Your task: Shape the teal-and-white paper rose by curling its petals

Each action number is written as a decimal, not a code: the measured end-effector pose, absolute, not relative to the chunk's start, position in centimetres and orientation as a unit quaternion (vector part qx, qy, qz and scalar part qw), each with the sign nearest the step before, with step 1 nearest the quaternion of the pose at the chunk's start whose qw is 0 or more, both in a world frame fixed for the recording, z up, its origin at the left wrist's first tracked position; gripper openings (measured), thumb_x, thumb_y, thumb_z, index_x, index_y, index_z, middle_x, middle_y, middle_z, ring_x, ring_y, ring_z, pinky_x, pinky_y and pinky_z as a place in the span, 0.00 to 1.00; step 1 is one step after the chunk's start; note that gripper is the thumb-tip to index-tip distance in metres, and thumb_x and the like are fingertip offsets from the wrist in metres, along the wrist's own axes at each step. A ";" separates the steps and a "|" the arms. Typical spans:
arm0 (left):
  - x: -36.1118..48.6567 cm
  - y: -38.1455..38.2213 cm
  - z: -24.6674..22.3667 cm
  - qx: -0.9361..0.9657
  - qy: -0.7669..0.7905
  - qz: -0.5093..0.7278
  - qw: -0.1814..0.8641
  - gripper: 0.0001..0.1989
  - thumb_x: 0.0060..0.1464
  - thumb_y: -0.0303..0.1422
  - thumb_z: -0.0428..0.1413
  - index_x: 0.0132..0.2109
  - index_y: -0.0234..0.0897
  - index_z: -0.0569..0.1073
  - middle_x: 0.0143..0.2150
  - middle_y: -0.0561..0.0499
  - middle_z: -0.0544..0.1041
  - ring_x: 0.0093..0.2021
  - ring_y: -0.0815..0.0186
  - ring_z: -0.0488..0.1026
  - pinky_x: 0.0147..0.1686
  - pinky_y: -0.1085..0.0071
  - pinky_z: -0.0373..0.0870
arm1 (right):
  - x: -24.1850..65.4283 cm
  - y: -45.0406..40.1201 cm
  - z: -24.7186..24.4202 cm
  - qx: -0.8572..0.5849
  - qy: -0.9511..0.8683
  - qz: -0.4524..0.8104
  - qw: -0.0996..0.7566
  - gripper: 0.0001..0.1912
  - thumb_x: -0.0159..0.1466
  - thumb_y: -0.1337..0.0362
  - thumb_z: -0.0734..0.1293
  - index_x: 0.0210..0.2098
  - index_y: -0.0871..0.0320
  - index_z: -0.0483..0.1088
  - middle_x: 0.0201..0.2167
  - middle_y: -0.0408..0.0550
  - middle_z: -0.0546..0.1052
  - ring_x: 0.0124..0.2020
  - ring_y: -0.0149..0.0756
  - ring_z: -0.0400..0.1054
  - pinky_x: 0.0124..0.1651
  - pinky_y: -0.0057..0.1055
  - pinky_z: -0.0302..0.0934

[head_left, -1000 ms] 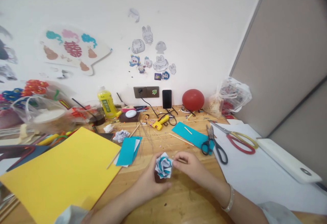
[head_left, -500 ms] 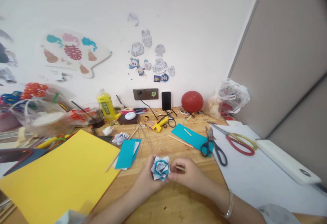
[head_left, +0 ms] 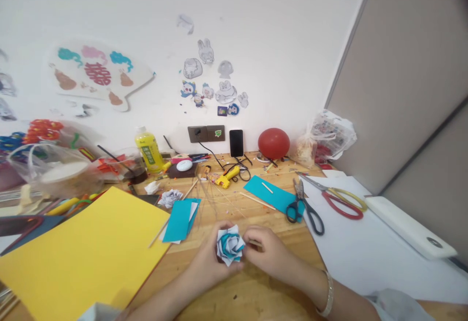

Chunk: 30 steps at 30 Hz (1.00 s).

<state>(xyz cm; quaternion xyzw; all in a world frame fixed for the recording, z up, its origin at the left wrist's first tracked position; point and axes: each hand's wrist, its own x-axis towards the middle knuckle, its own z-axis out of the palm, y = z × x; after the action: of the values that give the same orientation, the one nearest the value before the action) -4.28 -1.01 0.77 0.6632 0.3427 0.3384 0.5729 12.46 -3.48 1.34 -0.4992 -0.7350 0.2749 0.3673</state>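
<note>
A white and blue paper flower (head_left: 230,246) with layered pointed petals faces up at the lower middle of the view. My left hand (head_left: 209,255) is closed around its underside from the left; the grip below the petals is hidden. Close against the flower's right edge, my right hand (head_left: 268,252) is closed on a thin wooden stick (head_left: 255,243), a short length of which shows between the fingers. The stick's tip is hidden, so whether it touches a petal I cannot tell.
Yellow paper (head_left: 87,252) covers the left. Folded blue paper (head_left: 179,221) and a grey paper flower (head_left: 170,198) lie beyond my left hand. Ahead is a yellow glue gun (head_left: 227,177). Black-handled scissors (head_left: 305,209), red-and-yellow scissors (head_left: 343,201) and white paper (head_left: 369,248) lie right.
The flower has turned and tilted slightly in my left hand. My right hand stays close at its right edge, still gripping the stick. The whole view has shifted a little.
</note>
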 end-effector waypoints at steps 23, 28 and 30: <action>-4.0 -1.0 1.2 0.665 0.355 0.395 0.526 0.14 0.42 0.24 0.50 0.40 0.36 0.66 0.36 0.50 0.70 0.38 0.62 0.70 0.37 0.67 0.69 | 12.5 -4.0 2.2 -0.503 -0.799 0.066 0.324 0.06 0.54 0.74 0.61 0.24 0.58 0.63 0.24 0.43 0.68 0.29 0.34 0.62 0.31 0.28 0.52; -4.2 -0.9 0.7 0.730 0.382 0.426 0.374 0.18 0.40 0.21 0.48 0.41 0.37 0.67 0.41 0.47 0.72 0.44 0.59 0.69 0.46 0.60 0.66 | 12.2 -4.2 2.2 -0.493 -0.806 0.055 0.321 0.05 0.56 0.72 0.61 0.25 0.57 0.64 0.25 0.44 0.68 0.29 0.34 0.62 0.31 0.28 0.53; -4.3 -0.9 0.6 0.756 0.384 0.427 0.313 0.19 0.40 0.20 0.47 0.41 0.38 0.67 0.43 0.46 0.71 0.48 0.58 0.67 0.48 0.58 0.64 | 12.1 -4.2 2.2 -0.488 -0.811 0.050 0.319 0.05 0.56 0.72 0.61 0.25 0.57 0.65 0.25 0.44 0.69 0.29 0.34 0.62 0.31 0.28 0.53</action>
<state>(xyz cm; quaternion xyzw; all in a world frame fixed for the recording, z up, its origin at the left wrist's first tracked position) -4.30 -0.92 0.64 0.7562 0.3842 0.4273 0.3130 12.11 -4.25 2.15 -0.4877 -0.8112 0.0499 0.3187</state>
